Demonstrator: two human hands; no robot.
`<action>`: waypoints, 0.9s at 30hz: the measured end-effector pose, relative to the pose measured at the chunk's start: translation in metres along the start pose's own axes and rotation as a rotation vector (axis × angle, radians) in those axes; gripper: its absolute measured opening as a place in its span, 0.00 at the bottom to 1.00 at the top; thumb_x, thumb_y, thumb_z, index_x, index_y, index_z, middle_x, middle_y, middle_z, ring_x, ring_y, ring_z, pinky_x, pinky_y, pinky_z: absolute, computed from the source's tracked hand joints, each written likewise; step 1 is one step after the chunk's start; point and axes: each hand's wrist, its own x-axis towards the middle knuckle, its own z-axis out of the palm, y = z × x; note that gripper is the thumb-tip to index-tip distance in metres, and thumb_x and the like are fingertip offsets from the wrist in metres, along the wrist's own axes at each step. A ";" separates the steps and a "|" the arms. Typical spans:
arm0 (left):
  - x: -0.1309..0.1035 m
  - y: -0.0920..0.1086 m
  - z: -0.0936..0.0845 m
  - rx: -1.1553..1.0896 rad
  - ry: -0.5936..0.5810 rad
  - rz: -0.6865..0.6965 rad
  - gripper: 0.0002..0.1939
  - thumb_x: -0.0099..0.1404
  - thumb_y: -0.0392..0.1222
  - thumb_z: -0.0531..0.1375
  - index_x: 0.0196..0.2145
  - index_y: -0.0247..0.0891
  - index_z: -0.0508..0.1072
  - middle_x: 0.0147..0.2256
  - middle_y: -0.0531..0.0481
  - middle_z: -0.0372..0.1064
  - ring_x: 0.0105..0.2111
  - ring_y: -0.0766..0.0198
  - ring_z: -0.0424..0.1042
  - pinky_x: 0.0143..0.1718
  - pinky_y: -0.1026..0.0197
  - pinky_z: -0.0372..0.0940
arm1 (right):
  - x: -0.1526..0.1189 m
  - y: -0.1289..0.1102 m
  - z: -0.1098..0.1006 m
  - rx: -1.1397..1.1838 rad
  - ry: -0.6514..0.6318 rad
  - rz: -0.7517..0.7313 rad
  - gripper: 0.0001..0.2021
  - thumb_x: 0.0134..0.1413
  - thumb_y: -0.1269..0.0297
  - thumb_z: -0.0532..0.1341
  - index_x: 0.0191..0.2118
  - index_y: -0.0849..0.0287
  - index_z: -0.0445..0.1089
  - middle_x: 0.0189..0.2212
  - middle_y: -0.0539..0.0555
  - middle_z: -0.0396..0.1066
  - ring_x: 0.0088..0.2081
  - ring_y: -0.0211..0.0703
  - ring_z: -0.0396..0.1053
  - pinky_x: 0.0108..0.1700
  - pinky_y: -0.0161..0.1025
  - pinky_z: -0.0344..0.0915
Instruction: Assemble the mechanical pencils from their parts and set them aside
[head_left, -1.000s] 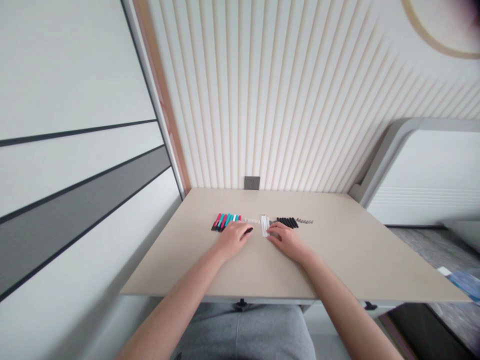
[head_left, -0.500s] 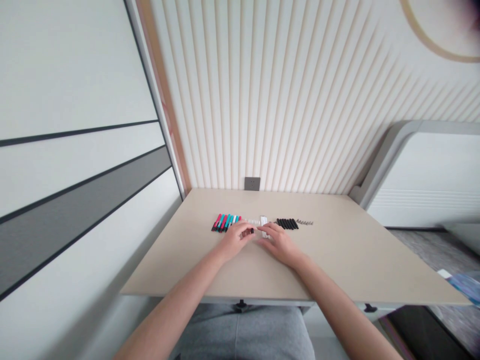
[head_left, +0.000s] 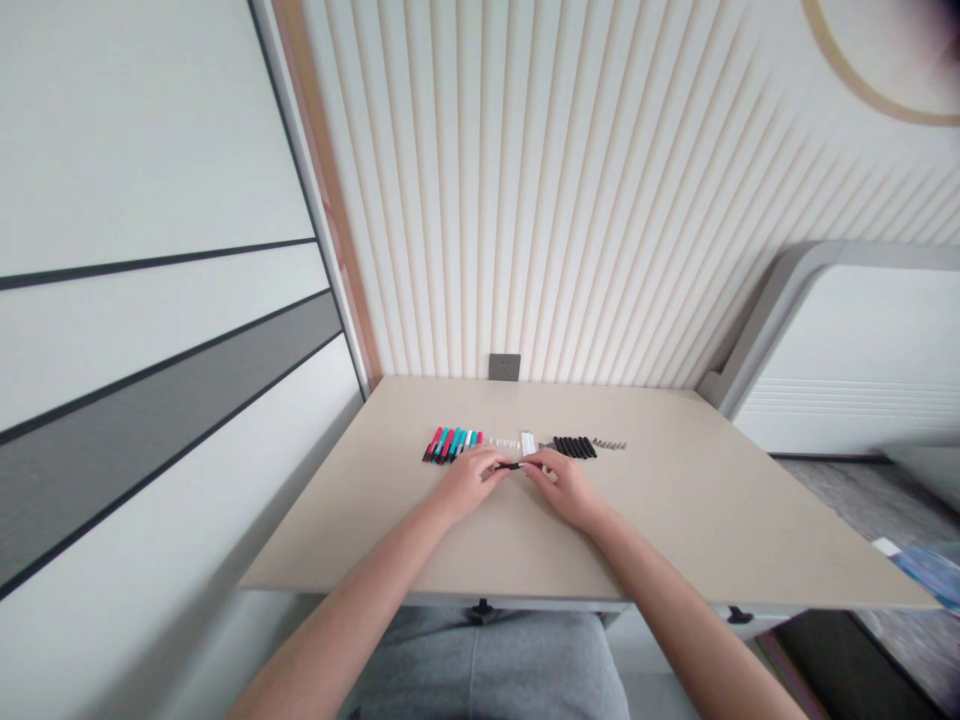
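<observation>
2 hands' fingers point(head_left: 492, 482) point(head_left: 541, 481) pinch 1 black piece point(head_left: 512, 466).

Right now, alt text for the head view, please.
Two bare hands, the left hand and the right hand, meet over a beige table, fingers at a small black piece. Behind them, from left to right, lie colored pens, small whitish pieces, thin white sticks, black tubes and tiny dark parts.

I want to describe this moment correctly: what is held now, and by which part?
A small black piece: the left hand holds its left end; the fingertips of the right hand are at its right end, their grip unclear.
</observation>
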 end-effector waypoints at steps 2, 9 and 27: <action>-0.001 -0.001 0.002 0.068 -0.011 0.018 0.05 0.63 0.38 0.61 0.38 0.39 0.75 0.37 0.47 0.75 0.40 0.59 0.72 0.46 0.57 0.65 | 0.000 -0.001 0.001 0.007 0.007 0.001 0.10 0.63 0.61 0.55 0.41 0.55 0.73 0.32 0.52 0.74 0.33 0.41 0.68 0.38 0.38 0.63; -0.002 -0.003 0.005 0.223 -0.148 0.058 0.07 0.63 0.36 0.61 0.40 0.39 0.73 0.38 0.48 0.75 0.41 0.58 0.72 0.44 0.57 0.64 | 0.001 -0.001 0.004 0.000 0.048 0.019 0.10 0.62 0.62 0.56 0.39 0.56 0.74 0.31 0.53 0.73 0.32 0.41 0.68 0.37 0.37 0.63; -0.003 0.001 0.000 0.272 -0.104 0.084 0.10 0.62 0.40 0.63 0.42 0.39 0.72 0.39 0.48 0.73 0.43 0.57 0.70 0.45 0.56 0.62 | -0.001 0.001 0.002 0.003 0.086 0.048 0.10 0.59 0.63 0.56 0.41 0.56 0.75 0.35 0.54 0.77 0.34 0.43 0.71 0.39 0.39 0.65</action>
